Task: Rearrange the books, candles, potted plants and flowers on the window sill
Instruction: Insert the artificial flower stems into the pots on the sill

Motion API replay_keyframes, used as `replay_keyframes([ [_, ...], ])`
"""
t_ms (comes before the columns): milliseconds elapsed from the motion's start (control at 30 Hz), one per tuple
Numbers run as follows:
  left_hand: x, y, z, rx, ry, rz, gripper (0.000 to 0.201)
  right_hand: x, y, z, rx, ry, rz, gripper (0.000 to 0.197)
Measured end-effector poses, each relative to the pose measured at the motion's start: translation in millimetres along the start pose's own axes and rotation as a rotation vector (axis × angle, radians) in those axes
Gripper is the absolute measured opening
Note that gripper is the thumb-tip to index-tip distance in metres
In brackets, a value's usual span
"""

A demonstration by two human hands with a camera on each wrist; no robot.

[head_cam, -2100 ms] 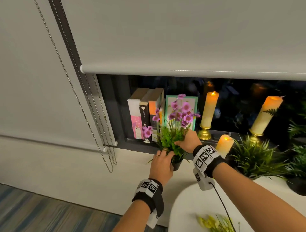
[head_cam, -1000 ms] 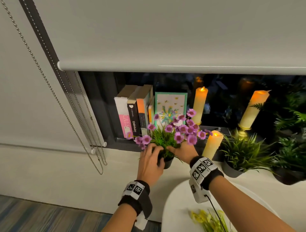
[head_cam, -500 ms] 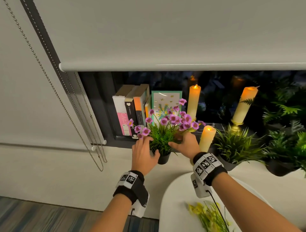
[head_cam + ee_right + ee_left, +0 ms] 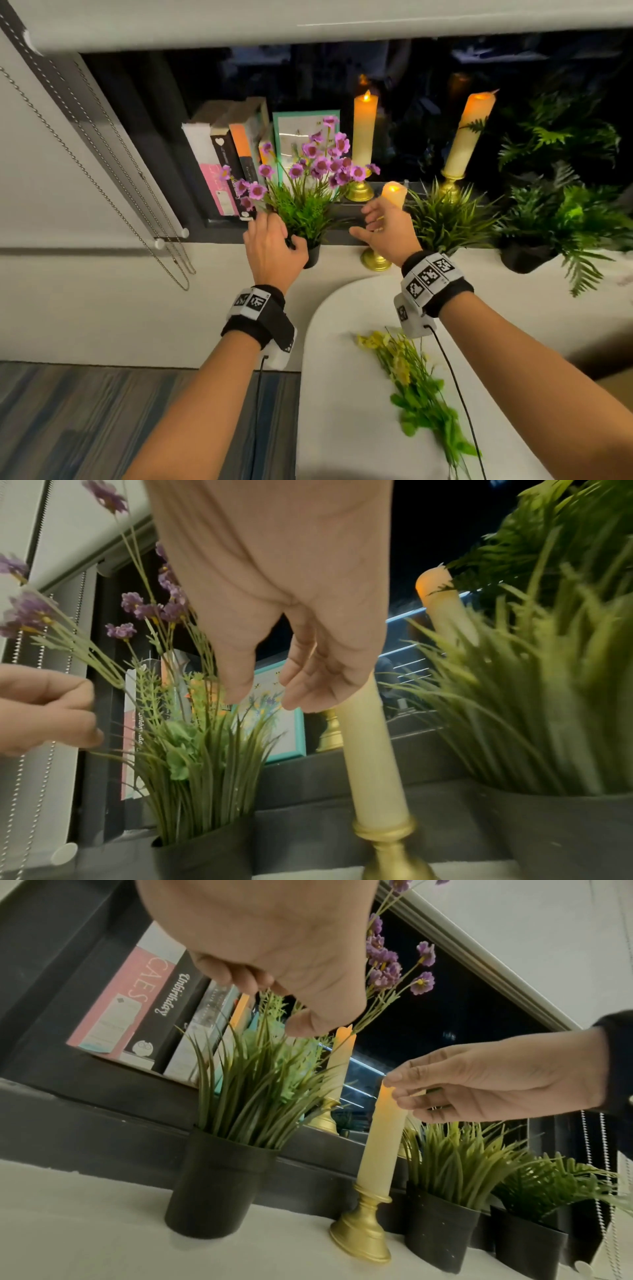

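Observation:
A black pot [image 4: 311,256] of grass with purple flowers [image 4: 322,164] stands on the white sill [image 4: 339,265], in front of the books [image 4: 226,164]. My left hand [image 4: 274,236] is at its left side, fingers and thumb curled round the stems and grass [image 4: 260,1069]. My right hand [image 4: 370,222] is off the plant, fingers relaxed, fingertips [image 4: 394,1089] touching the top of a short lit candle [image 4: 380,1145] in a gold holder [image 4: 375,262]. In the right wrist view that candle [image 4: 373,764] rises behind my right hand [image 4: 260,693].
A framed flower card [image 4: 298,133] and two tall lit candles [image 4: 364,130] [image 4: 469,133] stand at the dark window. A grass pot [image 4: 442,219] and ferns [image 4: 555,219] fill the sill's right. Yellow flowers [image 4: 414,383] lie on a white round table [image 4: 342,394]. Blind chains [image 4: 102,188] hang left.
The purple flower pot went down onto the sill. My right hand let go of it and moved right to the short candle. The left hand stays at the stems.

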State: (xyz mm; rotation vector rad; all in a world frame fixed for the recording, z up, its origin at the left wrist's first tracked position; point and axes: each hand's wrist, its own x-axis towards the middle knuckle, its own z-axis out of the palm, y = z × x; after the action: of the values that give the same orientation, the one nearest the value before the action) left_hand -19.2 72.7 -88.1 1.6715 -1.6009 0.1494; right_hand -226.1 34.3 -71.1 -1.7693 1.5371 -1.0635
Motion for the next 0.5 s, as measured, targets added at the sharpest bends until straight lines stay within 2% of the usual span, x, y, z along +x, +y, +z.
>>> replay_keyframes([
  [167, -30.3, 13.7, 9.1, -0.118, -0.011, 0.047, 0.026, -33.1, 34.6, -24.6, -0.115, -0.055, -0.012, 0.015],
  [267, -55.1, 21.5, 19.2, -0.147, -0.063, 0.11, 0.028, -54.1, 69.5, -32.3, -0.239, -0.228, 0.065, 0.016],
  [400, -87.5, 26.8, 43.7, -0.136, -0.267, 0.124, 0.024, -88.0, 121.2, -35.8, -0.479, -0.538, 0.238, 0.017],
  [500, -106.2, 33.3, 64.4, -0.117, -0.459, 0.076, 0.025, -116.0, 152.9, -34.9, -0.629, -0.69, 0.385, 0.022],
])
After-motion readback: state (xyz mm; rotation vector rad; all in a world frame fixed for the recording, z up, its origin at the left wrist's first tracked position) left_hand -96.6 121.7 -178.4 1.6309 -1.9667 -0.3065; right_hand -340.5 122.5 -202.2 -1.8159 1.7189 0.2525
